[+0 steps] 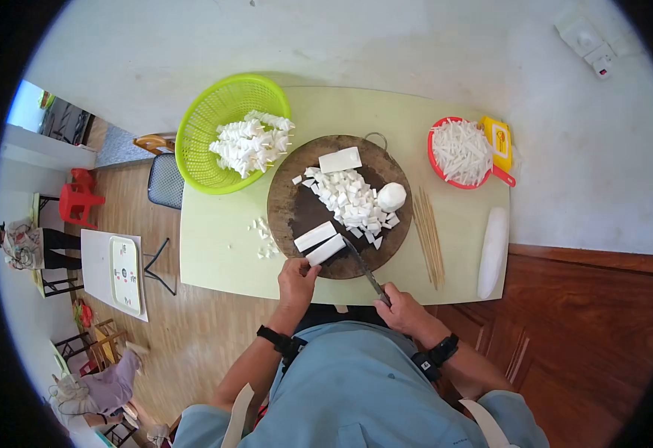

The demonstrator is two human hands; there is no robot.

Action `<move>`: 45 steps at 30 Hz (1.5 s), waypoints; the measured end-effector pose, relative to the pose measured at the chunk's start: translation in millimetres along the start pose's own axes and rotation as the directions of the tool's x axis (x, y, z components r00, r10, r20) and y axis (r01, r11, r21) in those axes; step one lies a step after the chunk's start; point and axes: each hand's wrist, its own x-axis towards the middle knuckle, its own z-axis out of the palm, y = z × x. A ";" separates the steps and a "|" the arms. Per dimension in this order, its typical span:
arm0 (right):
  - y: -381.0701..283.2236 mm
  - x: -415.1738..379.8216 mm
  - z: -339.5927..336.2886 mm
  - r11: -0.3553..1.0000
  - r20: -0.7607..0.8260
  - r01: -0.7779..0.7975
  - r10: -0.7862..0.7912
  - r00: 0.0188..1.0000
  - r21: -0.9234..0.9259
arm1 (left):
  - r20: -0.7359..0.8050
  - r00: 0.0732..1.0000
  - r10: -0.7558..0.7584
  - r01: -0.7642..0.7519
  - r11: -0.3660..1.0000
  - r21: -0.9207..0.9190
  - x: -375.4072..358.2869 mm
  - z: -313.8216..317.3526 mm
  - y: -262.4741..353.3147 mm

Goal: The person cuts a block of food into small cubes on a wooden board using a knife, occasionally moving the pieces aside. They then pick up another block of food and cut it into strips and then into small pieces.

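Observation:
My right hand is closed around the handle of a knife, whose blade reaches over the round wooden chopping board. At the board's near edge, my left hand presses its fingers on the near end of a white radish piece. Close to it, a second radish piece lies parallel. Farther up sits a heap of radish cubes. A flat radish slab and a rounded radish end lie beside the heap.
A green basket holds white skewered pieces. Right of the board lie bamboo skewers, a whole white radish, a red strainer of white strips and a yellow packet. Two other people are at the far left.

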 end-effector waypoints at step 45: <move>49.1 -98.5 -36.2 0.958 -0.396 -0.184 0.261 0.880 0.222 | 0.283 0.949 0.137 -0.219 0.934 0.282 16.6 86.1 105.8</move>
